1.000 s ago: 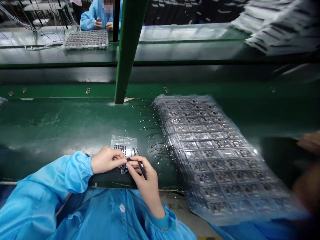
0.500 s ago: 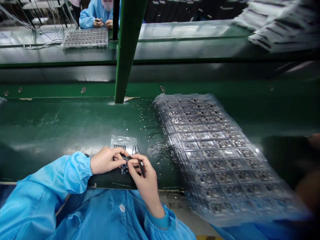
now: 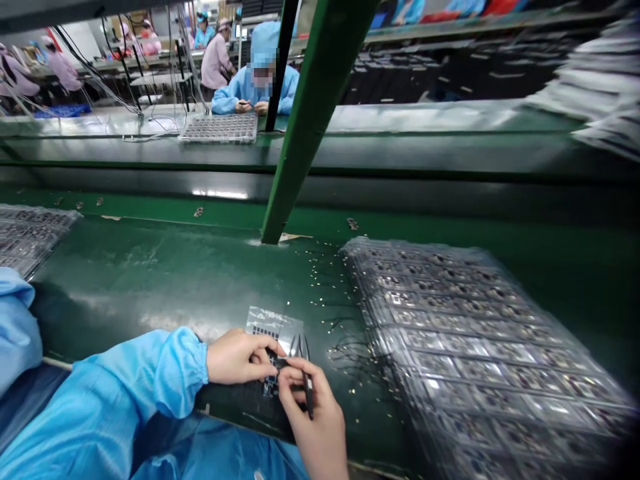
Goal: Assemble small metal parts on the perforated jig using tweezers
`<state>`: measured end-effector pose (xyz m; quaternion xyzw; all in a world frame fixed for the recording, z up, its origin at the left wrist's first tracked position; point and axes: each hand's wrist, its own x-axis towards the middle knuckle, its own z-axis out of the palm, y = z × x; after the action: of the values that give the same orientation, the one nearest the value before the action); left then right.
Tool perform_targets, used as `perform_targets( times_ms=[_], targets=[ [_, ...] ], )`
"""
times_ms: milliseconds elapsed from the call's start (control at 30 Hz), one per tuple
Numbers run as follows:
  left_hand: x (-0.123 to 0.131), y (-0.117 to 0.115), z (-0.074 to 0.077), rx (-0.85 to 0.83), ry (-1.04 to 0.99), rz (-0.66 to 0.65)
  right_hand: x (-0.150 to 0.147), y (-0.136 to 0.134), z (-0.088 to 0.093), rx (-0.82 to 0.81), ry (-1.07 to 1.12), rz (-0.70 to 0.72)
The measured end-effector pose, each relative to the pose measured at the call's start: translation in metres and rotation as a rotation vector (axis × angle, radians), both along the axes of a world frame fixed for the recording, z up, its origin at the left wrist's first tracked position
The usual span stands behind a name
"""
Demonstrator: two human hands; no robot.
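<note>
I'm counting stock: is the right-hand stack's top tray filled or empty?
Filled: the top tray shows rows of small parts; blur hides finer detail.

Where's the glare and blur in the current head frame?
Head view: bright glare streak on the grey strip behind the bench, softer sheen on the green benchtop; head view, right side: tray stack smeared; left hand and right hand look sharper.

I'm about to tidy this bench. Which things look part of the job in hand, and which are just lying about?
Probably in use:
tweezers in the right hand
small circuit board at the left hand
clear sheet with dark squares
thin black cables
stacked circuit-board trays

Apparently just lying about:
small metal pieces on the green ledge
pale scrap beside the green post
</note>
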<state>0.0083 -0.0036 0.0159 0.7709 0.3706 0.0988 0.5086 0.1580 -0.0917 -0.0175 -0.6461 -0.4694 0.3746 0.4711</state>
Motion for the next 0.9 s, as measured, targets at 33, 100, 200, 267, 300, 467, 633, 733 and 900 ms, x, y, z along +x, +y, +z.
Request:
perform_targets(
  times_ms=[33, 100, 200, 267, 300, 467, 633, 733, 900],
  targets=[
    [0.000, -0.001, 0.000, 0.013, 0.002, -0.002, -0.001, -0.001, -0.002, -0.001, -0.033, -0.006],
    [0.000, -0.002, 0.000, 0.034, 0.005, -0.005, -0.004, -0.002, -0.006, 0.012, -0.125, -0.033],
    [0.000, -0.003, 0.000, 0.052, 0.006, 0.000, -0.008, -0.003, -0.011, 0.069, -0.248, -0.074],
    [0.000, -0.003, 0.000, 0.058, 0.000, 0.003, -0.010, -0.002, -0.012, 0.099, -0.261, -0.095],
    [0.000, -0.003, 0.000, 0.059, -0.005, 0.004, -0.010, -0.001, -0.013, 0.110, -0.247, -0.101],
    [0.001, -0.005, -0.001, 0.041, -0.026, 0.021, -0.008, 0.002, -0.014, 0.149, -0.118, -0.099],
    [-0.003, 0.004, -0.007, -0.173, -0.100, 0.113, -0.012, 0.003, -0.017, 0.127, 0.042, -0.205],
    [-0.013, 0.041, -0.007, -0.256, -0.171, 0.321, -0.017, 0.002, -0.016, 0.086, 0.143, -0.300],
    [-0.034, 0.155, 0.007, 0.048, -0.119, 0.821, -0.016, 0.002, -0.014, 0.093, 0.191, -0.299]
  ],
)
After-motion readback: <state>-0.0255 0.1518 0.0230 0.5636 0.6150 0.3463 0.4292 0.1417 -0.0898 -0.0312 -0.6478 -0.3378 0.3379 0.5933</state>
